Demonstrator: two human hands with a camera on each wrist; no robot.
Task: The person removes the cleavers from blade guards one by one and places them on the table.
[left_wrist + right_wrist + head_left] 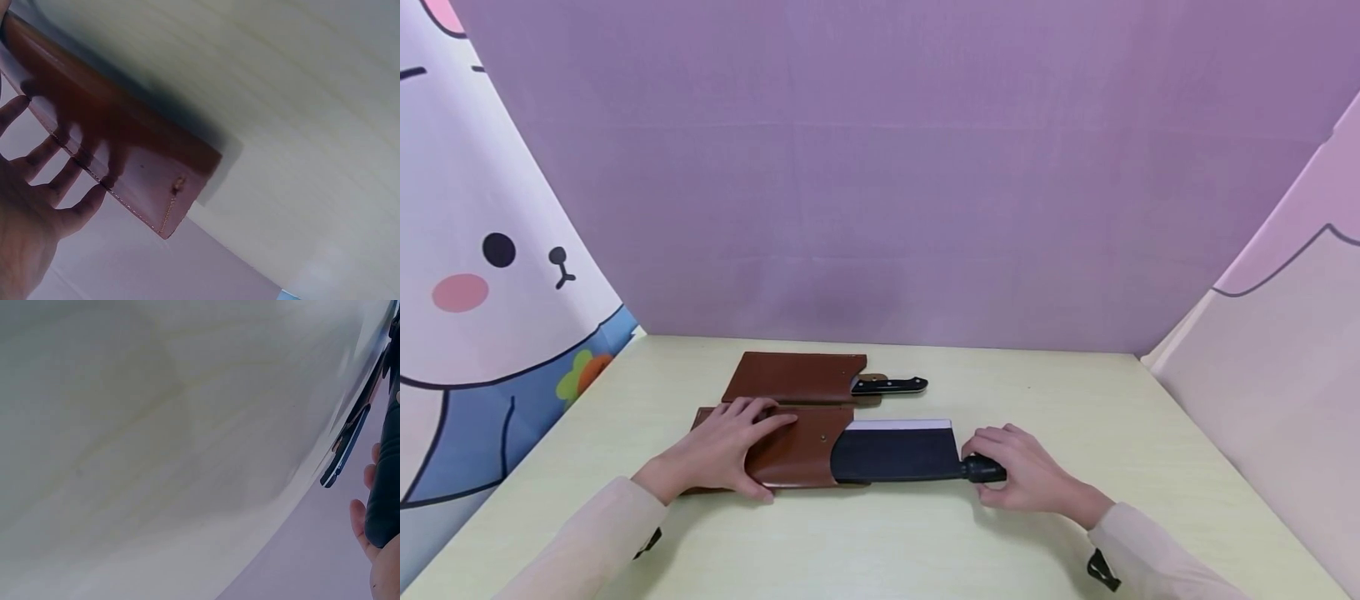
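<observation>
A cleaver with a dark blade (895,455) and a silver cutting edge lies partly inside a brown leather sheath (805,450). The blade's front part is hidden in the sheath. My left hand (721,454) grips the sheath across its width, thumb at the near edge. Its fingertips meet the stitched far edge of the sheath (134,159) in the left wrist view. With my right hand (1026,468) I hold the cleaver's black handle (983,470). That handle (383,487) runs along the right side of the right wrist view, fingers around it.
Just behind lies a second brown sheath (801,375), with a black riveted knife handle (891,386) sticking out to the right. A purple cloth wall (887,208) stands at the back of the pale table (880,542). Printed cloth panels (482,350) flank both sides.
</observation>
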